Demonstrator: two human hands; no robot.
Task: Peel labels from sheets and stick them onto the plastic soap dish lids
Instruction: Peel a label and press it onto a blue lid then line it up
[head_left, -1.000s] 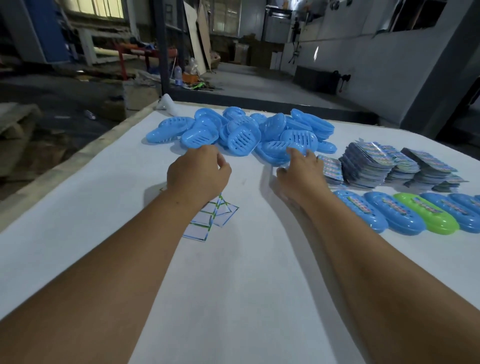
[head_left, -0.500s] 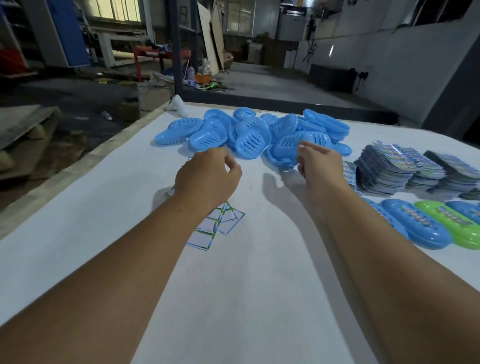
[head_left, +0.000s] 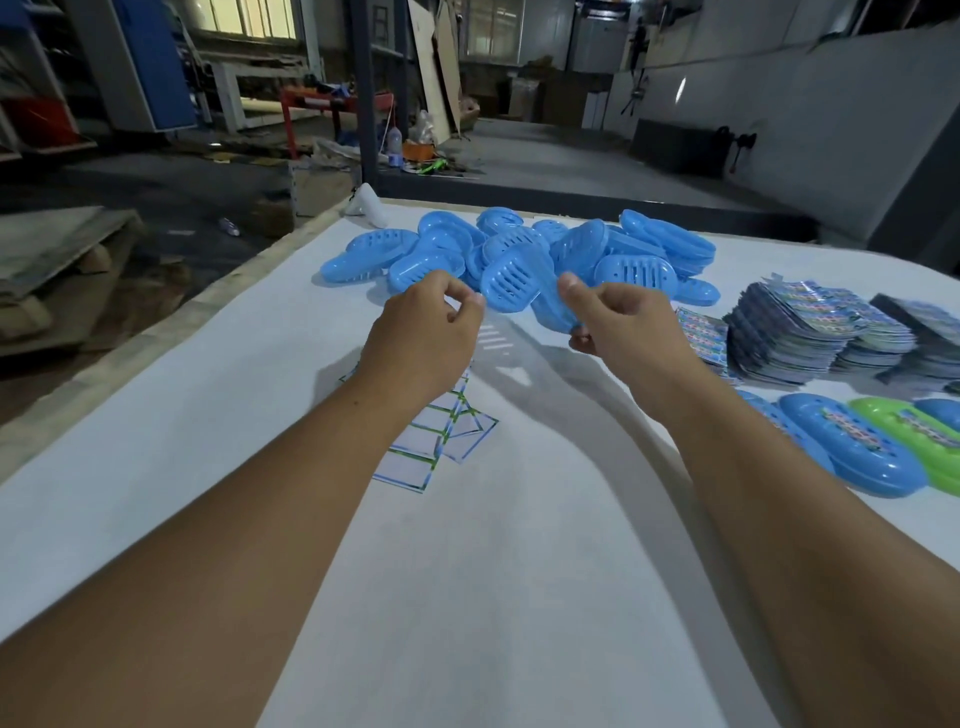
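- We see a translucent blue oval soap dish lid (head_left: 511, 285) with slotted openings, lifted above the white surface (head_left: 467, 571) just before the blue pile (head_left: 519, 249).
- Its long axis tilts from upper right down to lower left, slotted face toward us.
- Our right hand (head_left: 626, 332) grips its right edge.
- Our left hand (head_left: 423, 338), fingers curled, pinches at its left end.
- Label sheets (head_left: 810, 332) are stacked to the right.

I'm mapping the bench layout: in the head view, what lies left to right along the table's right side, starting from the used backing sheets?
Used backing sheets → loose label sheet → stacks of label sheets → labelled green lid.
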